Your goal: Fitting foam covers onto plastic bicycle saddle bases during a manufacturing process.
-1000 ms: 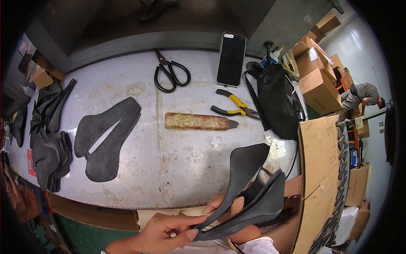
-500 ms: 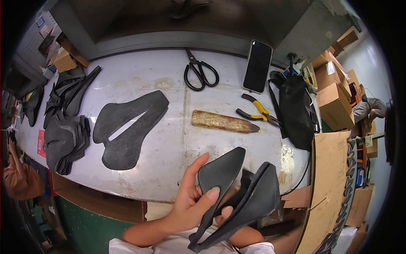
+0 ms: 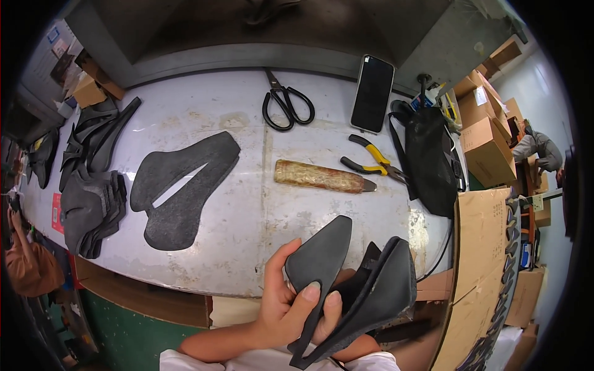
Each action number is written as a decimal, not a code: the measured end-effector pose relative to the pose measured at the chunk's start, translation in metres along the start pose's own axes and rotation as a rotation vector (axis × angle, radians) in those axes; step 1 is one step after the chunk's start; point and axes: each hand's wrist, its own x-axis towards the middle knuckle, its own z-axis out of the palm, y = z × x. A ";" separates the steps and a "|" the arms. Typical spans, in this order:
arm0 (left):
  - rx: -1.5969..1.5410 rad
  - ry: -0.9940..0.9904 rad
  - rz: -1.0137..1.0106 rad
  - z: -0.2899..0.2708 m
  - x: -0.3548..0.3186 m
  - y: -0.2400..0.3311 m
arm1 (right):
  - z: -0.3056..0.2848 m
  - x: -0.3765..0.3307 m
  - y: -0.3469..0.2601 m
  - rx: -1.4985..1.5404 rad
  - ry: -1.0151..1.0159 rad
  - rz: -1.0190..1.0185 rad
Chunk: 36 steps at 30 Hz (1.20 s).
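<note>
In front of my body I hold a black shoe upper (image 3: 378,297) with two long, pointed sides spread apart in a V. My left hand (image 3: 291,303) pinches its left side, thumb on the near face and index finger behind the edge. My right hand (image 3: 329,315) is mostly hidden behind the piece; a thumb or finger shows in the gap, gripping the other side. Ahead and to the left, a flat black upper piece (image 3: 176,216) with a slit lies on the white table (image 3: 247,204). A tape-wrapped knife (image 3: 318,177) lies beyond my hands.
Yellow-and-black pliers (image 3: 376,159), black-handled scissors (image 3: 288,110) and a phone (image 3: 372,94) lie farther back. A black pouch (image 3: 427,164) is at the right, beside cardboard (image 3: 479,266). Stacked black pieces (image 3: 93,210) sit at the left. Another person (image 3: 34,263) is at far left.
The right side of the shoe upper has swung slightly outward, so the gap is wider and more of my right hand's finger shows. The view has shifted a little.
</note>
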 end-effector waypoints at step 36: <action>0.002 -0.322 -0.522 -0.053 0.004 0.064 | -0.025 0.028 -0.066 -0.947 -0.276 -1.027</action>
